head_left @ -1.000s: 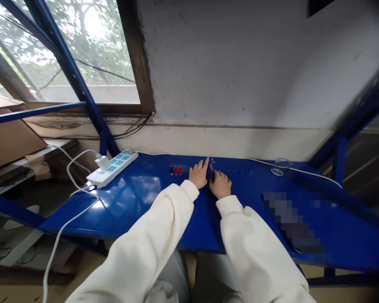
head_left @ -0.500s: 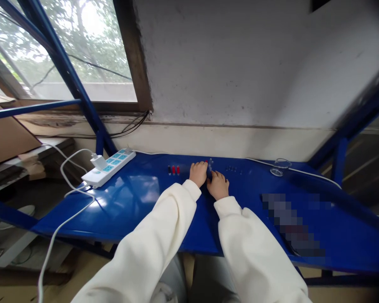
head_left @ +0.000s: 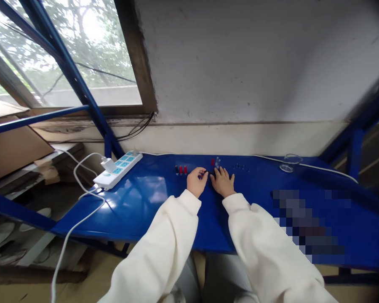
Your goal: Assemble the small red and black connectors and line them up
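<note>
My left hand [head_left: 197,182] is closed in a pinch over the blue table [head_left: 139,219]. A dark speck shows at its fingertips, too small to name. Close beside it, my right hand [head_left: 223,182] lies with its fingers spread and nothing visibly held. Just beyond the right fingertips stand a small red cylinder [head_left: 212,161] and a few clear little pieces [head_left: 217,162]. To the left of my left hand is a short row: one black-topped cylinder [head_left: 177,170] and two red cylinders [head_left: 183,170].
Several tiny clear pieces [head_left: 241,166] lie right of my hands. Farther right is a clear round container [head_left: 287,167]. A white power strip [head_left: 118,170] with a plugged-in charger [head_left: 108,164] sits left. A long blurred-out object [head_left: 306,227] lies at the right.
My hands have drawn apart and slightly nearer to me, uncovering the red cylinder and clear pieces. My left fingers now pinch, and my right fingers are more spread. The view has shifted a little.
</note>
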The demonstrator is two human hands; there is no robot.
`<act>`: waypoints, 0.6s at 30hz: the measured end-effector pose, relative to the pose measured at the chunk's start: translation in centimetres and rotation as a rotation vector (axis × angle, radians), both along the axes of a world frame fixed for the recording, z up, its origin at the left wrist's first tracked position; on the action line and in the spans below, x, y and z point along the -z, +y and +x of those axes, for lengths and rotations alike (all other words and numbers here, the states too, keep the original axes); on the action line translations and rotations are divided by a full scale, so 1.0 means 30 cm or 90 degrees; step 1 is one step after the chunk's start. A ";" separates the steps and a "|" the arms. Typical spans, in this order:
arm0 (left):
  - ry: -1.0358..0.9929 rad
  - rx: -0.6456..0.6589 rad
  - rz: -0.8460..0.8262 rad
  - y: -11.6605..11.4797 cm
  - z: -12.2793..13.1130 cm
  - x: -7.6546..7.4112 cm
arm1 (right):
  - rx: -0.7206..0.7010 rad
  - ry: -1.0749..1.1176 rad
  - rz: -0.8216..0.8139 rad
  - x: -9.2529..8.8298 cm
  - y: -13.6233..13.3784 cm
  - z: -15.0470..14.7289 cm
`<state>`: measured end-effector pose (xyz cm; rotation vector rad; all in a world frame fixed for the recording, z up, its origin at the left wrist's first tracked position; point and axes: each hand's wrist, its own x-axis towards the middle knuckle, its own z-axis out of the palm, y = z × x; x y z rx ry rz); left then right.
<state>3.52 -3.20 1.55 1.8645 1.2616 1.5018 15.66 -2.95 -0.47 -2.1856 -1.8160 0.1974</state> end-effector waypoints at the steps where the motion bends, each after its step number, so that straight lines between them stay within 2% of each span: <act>1: -0.031 -0.001 -0.014 0.003 -0.002 0.006 | 0.002 -0.003 -0.005 0.002 0.005 0.000; 7: -0.158 -0.005 -0.087 0.014 -0.001 0.016 | 0.010 -0.015 -0.025 0.002 0.027 0.001; 13: -0.189 0.002 -0.111 0.015 0.005 0.027 | 0.009 -0.020 -0.036 -0.007 0.024 0.002; 18: -0.210 -0.002 -0.105 0.032 0.001 0.049 | -0.025 -0.028 -0.012 -0.027 -0.017 -0.011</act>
